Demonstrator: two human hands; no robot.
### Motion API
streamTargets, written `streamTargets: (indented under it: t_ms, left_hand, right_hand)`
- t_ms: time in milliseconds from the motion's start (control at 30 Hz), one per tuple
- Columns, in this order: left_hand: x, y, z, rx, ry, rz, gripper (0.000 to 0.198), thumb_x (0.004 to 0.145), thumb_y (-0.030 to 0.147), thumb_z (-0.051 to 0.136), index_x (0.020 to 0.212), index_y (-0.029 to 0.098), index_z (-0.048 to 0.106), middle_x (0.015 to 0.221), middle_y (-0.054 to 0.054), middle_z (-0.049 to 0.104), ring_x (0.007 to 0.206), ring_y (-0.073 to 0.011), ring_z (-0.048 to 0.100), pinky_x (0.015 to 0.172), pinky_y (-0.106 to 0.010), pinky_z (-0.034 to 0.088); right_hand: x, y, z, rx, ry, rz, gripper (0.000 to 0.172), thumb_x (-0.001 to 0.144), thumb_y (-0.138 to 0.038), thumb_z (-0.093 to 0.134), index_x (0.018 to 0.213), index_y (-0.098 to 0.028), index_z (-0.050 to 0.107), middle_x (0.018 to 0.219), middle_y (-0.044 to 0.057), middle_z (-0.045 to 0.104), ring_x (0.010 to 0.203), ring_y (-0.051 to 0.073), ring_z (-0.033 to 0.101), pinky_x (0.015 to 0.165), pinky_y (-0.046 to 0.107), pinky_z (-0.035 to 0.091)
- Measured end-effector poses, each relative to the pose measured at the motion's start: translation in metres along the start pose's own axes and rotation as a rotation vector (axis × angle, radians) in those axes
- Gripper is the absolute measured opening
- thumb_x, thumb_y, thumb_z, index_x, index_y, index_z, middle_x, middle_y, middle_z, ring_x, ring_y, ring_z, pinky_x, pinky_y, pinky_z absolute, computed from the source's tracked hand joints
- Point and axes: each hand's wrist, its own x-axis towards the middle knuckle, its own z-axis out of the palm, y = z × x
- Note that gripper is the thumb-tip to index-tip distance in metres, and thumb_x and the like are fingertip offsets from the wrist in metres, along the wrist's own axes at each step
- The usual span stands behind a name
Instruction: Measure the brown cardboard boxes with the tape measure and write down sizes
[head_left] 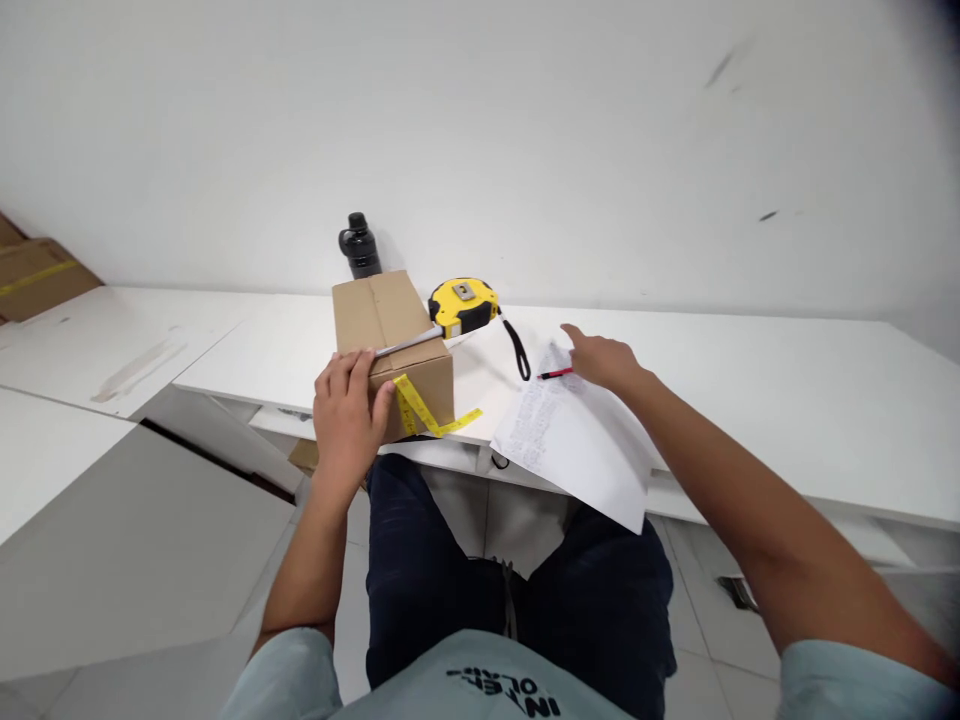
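My left hand (346,410) grips the near left corner of a brown cardboard box (379,305), fingers on top and thumb on the front. Under those fingers runs the blade of a yellow and black tape measure (465,305), whose case is beside the box's right side. The blade's yellow end (431,418) bends down the front face and out to the right. Over a handwritten sheet of paper (581,445), my right hand (606,360) has its index finger stretched out. A red and black pen (553,374) sticks out from under its curled fingers, which are partly hidden.
A black bottle (360,248) stands behind the box, near the wall. The white table (765,400) extends to the right, and the paper hangs over its front edge. More cardboard boxes (41,275) sit at the far left. My legs are close below the table edge.
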Motion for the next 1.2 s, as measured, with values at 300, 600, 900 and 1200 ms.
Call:
streamTargets:
  t_ms: [300,600,900,1200]
  left_hand:
    - [0.007,-0.007,-0.002,-0.033,0.017,0.043,0.048,0.107,0.044,0.052,0.149,0.022,0.059,0.146,-0.018,0.064,0.149,-0.0385,0.048,0.122,-0.055,0.037]
    - [0.009,-0.007,-0.005,-0.024,0.005,0.076,0.053,0.105,0.046,0.056,0.153,0.023,0.056,0.149,-0.019,0.062,0.15,-0.0404,0.047,0.122,-0.058,0.039]
    - [0.008,-0.008,-0.014,-0.036,-0.006,0.089,0.055,0.109,0.05,0.045,0.158,0.026,0.052,0.151,-0.018,0.061,0.151,-0.0397,0.047,0.124,-0.062,0.036]
    - [0.011,-0.012,-0.016,-0.085,-0.032,0.049,0.071,0.112,0.059,0.012,0.159,0.028,0.055,0.151,-0.018,0.062,0.154,-0.0389,0.044,0.126,-0.066,0.031]
  right_hand:
    - [0.012,0.037,0.009,0.03,0.015,0.002,0.028,0.095,-0.024,0.053,0.114,-0.022,0.073,0.095,0.017,0.075,0.094,0.031,0.07,0.081,0.043,0.048]
    - [-0.019,0.048,0.033,0.879,0.221,0.019,0.049,0.102,-0.069,0.038,0.112,-0.024,0.054,0.091,0.006,0.069,0.063,0.017,0.052,0.064,0.031,0.042]
    - [-0.029,0.037,0.058,1.216,0.203,-0.031,0.054,0.083,-0.076,0.063,0.095,-0.024,0.062,0.065,-0.003,0.054,0.063,0.015,0.046,0.064,0.03,0.036]
    - [-0.035,0.03,0.052,1.096,0.287,0.12,0.058,0.084,-0.071,0.064,0.058,-0.025,0.042,0.06,-0.002,0.038,0.063,0.016,0.037,0.063,0.034,0.03]
